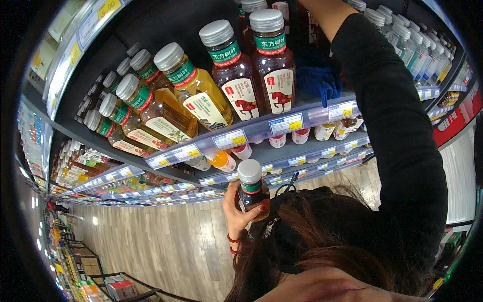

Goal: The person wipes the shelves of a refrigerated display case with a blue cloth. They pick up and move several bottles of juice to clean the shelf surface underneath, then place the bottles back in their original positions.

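My left hand (236,211) is wrapped around a dark tea bottle (251,188) with a silver cap and a green neck band, held upright in front of the shelf. Red beads circle that wrist. My right arm, in a black sleeve, reaches up over the shelf at the top right; its hand is out of view. Below that forearm a dark blue cloth (319,81) lies on the shelf, its edge hanging at the front. Two dark red tea bottles (277,71) stand left of the cloth. Beside them is a yellow tea bottle (202,94), then several amber ones (162,109).
A price-tag rail (256,130) runs along the shelf's front edge. Clear-capped water bottles (415,49) stand at the far right. Lower shelves hold an orange drink bottle (220,160) and several cups (277,140). Behind me spreads a wood-look floor (158,241), with cartons (120,288) beyond.
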`<state>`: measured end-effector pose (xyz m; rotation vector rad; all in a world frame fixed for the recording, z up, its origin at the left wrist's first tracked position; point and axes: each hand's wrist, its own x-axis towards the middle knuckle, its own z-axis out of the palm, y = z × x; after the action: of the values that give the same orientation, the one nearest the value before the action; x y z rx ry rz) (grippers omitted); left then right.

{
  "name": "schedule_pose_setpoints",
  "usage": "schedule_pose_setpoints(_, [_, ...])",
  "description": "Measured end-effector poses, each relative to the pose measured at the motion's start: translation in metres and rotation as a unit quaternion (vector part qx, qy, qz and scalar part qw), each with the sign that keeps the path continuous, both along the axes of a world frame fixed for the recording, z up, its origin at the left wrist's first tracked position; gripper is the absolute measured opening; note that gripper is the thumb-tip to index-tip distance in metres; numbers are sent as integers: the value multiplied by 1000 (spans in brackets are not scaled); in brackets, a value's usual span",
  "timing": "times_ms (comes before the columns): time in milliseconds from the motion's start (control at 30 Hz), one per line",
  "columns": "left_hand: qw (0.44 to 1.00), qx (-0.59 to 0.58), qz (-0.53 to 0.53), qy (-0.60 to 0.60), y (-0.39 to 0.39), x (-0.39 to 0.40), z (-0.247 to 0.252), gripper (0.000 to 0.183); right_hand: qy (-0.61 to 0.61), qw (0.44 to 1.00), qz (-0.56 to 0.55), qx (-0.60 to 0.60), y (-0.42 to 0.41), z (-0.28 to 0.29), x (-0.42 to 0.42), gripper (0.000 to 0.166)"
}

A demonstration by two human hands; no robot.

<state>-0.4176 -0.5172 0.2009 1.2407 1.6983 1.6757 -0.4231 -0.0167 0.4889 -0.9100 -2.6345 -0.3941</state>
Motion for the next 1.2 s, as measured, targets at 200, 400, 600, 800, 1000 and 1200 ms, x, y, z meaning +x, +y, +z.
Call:
schedule_pose_setpoints(200, [999,-30,0,19,3,2,-3,63,0,1000,10,-2,0,1,-2,30])
schedule_pose_setpoints(400, [999,-29,-18,36,17,4,3,63,12,1000,9,23,-7,0,6,28])
schedule_pose_setpoints(600, [997,-7,-63,45,42,0,4,64,-85,995,-34,35,-92,-25,73,26])
schedule_pose_setpoints(800, [992,25,-116,31,64,8,-3,64,-274,931,65,-231,-142,-105,129,64])
schedule_pose_setpoints(1000, [988,41,-131,71,77,15,2,64,-248,953,75,-157,-92,-126,90,45])
schedule_pose_setpoints(1200, [989,38,-116,88,68,9,3,64,-246,959,131,-60,-50,-119,48,32])
